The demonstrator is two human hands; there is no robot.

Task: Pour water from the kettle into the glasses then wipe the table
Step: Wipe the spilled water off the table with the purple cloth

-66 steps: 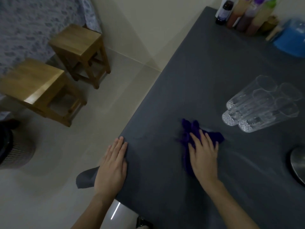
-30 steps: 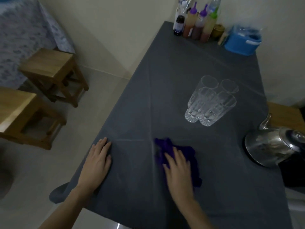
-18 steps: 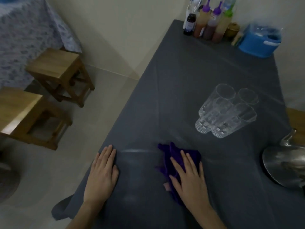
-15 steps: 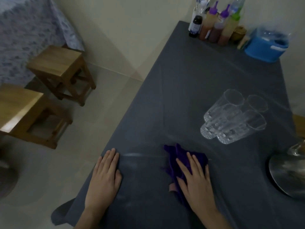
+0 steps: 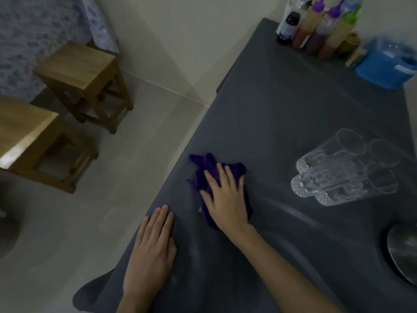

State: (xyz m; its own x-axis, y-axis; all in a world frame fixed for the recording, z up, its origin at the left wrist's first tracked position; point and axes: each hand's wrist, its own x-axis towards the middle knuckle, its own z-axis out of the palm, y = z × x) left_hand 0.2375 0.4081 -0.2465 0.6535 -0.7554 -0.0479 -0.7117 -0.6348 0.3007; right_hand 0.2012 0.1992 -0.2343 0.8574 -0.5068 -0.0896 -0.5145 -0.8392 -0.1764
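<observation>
We see the right hand pressed flat, fingers spread, on a crumpled purple cloth near the left edge of the bench, which is covered in dark grey fabric; the hand's grip is an open palm bearing down on the cloth rather than closing round it. The left hand lies flat and empty on the bench edge at lower centre of the frame, just below and left of the cloth, holding nothing. To the right of centre, four clear patterned glasses stand clustered together, well apart from the cloth; whether they hold water we cannot tell. At the lower right frame edge we catch only a curved slice of the steel kettle. At the upper right, against the wall, stand squeeze bottles with coloured caps, a small dark bottle and a blue plastic tub. Between the cloth and the glasses the bench lies bare, with pale streaks across the fabric, and open bench stretches up toward the bottles. The bench's left edge runs diagonally just beside the cloth; beyond it is tiled floor with two wooden stools at the upper left.
</observation>
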